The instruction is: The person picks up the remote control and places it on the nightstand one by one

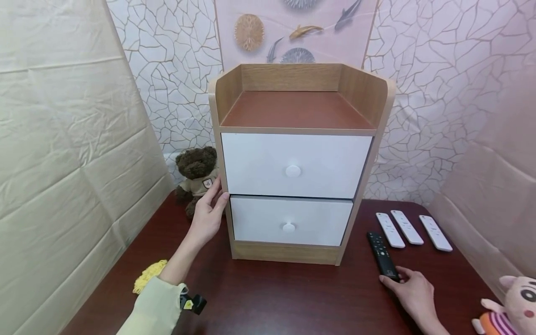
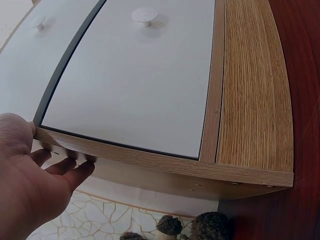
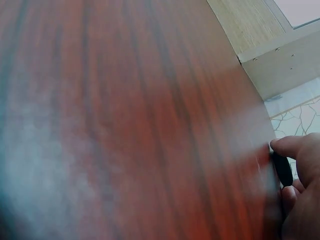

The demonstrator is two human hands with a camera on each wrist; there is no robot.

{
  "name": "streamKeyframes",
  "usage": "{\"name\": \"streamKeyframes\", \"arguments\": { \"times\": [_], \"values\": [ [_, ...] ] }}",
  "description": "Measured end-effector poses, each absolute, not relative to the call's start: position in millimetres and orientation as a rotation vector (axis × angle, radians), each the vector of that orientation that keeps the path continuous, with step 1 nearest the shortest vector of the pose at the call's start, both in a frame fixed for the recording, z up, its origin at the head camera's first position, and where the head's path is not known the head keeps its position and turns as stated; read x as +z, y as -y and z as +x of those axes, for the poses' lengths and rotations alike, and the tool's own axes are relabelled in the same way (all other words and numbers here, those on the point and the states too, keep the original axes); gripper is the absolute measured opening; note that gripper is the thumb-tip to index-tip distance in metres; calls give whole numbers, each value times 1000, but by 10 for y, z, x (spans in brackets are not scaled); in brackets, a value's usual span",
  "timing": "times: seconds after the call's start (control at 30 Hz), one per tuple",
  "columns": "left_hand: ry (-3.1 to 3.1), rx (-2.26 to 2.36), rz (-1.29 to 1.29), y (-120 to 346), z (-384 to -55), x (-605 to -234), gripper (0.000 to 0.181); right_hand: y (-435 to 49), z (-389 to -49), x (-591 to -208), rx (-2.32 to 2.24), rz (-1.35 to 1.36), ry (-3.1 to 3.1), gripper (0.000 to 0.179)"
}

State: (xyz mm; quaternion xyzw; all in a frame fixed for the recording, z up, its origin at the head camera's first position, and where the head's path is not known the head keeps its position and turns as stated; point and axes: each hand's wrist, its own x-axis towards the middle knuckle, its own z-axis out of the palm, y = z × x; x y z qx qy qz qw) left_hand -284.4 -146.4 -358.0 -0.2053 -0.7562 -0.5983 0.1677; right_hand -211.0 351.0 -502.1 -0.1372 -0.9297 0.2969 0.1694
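A small wooden cabinet (image 1: pixel 362 186) with two white drawers, an upper drawer (image 1: pixel 259 160) and a lower drawer (image 1: pixel 255 221), stands on the dark red table. My left hand (image 1: pixel 208 216) grips its left side edge at mid-height. In the left wrist view the thumb of that hand (image 2: pixel 30 180) lies at the front edge and the fingers are along the side panel. With thumb and fingers, my right hand (image 1: pixel 414 291) pinches the near end of a black remote control (image 1: pixel 382 253) at the right of the table. The right wrist view shows only that remote's end (image 3: pixel 283 169).
Three white remotes (image 1: pixel 406 227) lie behind the black one. A brown teddy bear (image 1: pixel 194 167) sits left of the cabinet, partly hidden by it. Yellow yarn (image 1: pixel 150 275) shows beside my left forearm. A pink plush toy (image 1: pixel 517 304) is at the right front. Cloth walls surround the table (image 1: pixel 268 298).
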Motion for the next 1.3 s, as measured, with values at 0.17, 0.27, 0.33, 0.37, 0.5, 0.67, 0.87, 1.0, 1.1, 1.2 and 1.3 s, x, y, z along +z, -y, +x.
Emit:
{"name": "streamKeyframes", "arguments": {
  "times": [0.17, 0.27, 0.33, 0.37, 0.5, 0.67, 0.87, 1.0, 1.1, 1.2, 1.3],
  "values": [
    [2150, -1689, -581, 1458, -2849, -3583, 61, -3498, -2125, -5024, 853, -428, 2646, 58],
    [2144, -1686, -579, 1453, -2854, -3587, 60, -3500, -2129, -5035, 848, -439, 2638, 56],
    [2144, -1689, -579, 1451, -2855, -3589, 60, -3507, -2128, -5039, 839, -443, 2628, 54],
    [2146, -1691, -578, 1450, -2854, -3588, 60, -3511, -2126, -5038, 838, -444, 2622, 52],
    [2143, -1693, -580, 1452, -2844, -3578, 60, -3530, -2119, -5021, 838, -456, 2610, 48],
    [2135, -1695, -581, 1456, -2836, -3563, 60, -3553, -2123, -4996, 843, -473, 2598, 44],
    [2137, -1707, -578, 1462, -2840, -3575, 60, -3560, -2131, -4989, 840, -492, 2607, 44],
    [2133, -1707, -577, 1460, -2844, -3578, 60, -3558, -2138, -4985, 836, -481, 2618, 47],
    [2133, -1706, -576, 1461, -2845, -3579, 60, -3551, -2142, -4973, 841, -484, 2624, 49],
    [2132, -1714, -577, 1462, -2845, -3577, 60, -3541, -2140, -4959, 847, -501, 2631, 50],
    [2130, -1719, -576, 1461, -2843, -3572, 60, -3530, -2135, -4940, 853, -512, 2629, 49]
  ]
}}
